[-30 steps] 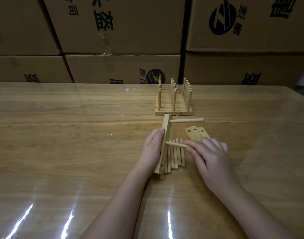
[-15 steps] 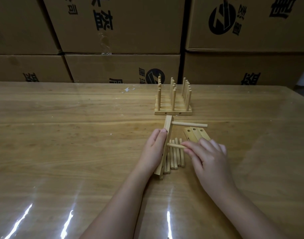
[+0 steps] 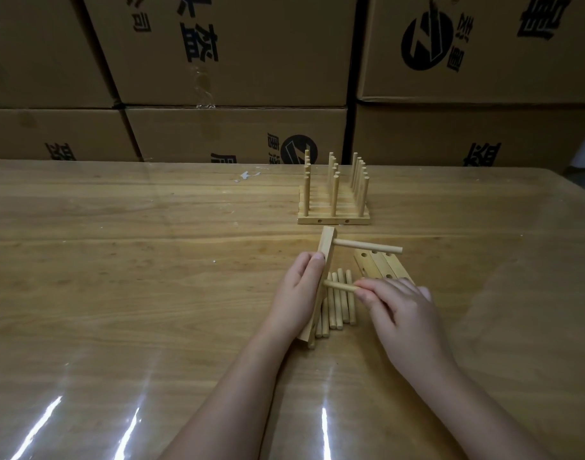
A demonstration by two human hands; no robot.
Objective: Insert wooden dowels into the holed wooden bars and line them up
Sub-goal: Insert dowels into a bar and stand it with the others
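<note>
1. Holed wooden bar (image 3: pixel 326 254), pale and square-edged, stands on its narrow side near the middle of the table, just in front of us. Its long axis runs from us toward the boxes, with the far end leaning slightly right, and its holed face points right.
2. Our left hand (image 3: pixel 296 293) grasps the bar from its left side, with the thumb tip on the upper edge.
3. Our right hand (image 3: pixel 397 307) pinches a short round wooden dowel (image 3: pixel 339 286) between thumb and forefinger. This dowel lies crosswise and points left, its free end meeting the bar's right face about mid-length.
4. A second dowel (image 3: pixel 367 247) sits in a hole near the bar's far end and juts out to the right.
5. Loose dowels (image 3: pixel 338 307) lie side by side beneath the pinched one, roughly parallel to the bar and just to its right.
6. Spare holed bars (image 3: pixel 381 264) lie flat together farther right, partly hidden by our right hand. The jutting dowel crosses above their far ends.
7. A finished rack (image 3: pixel 334 221) of bars set side by side, bearing rows of upright dowels, stands beyond the bar's far end, near it but apart.
8. Everything rests on a glossy wooden table (image 3: pixel 151 277). Brown cardboard boxes (image 3: pixel 234 51) with black print are stacked behind it.
</note>
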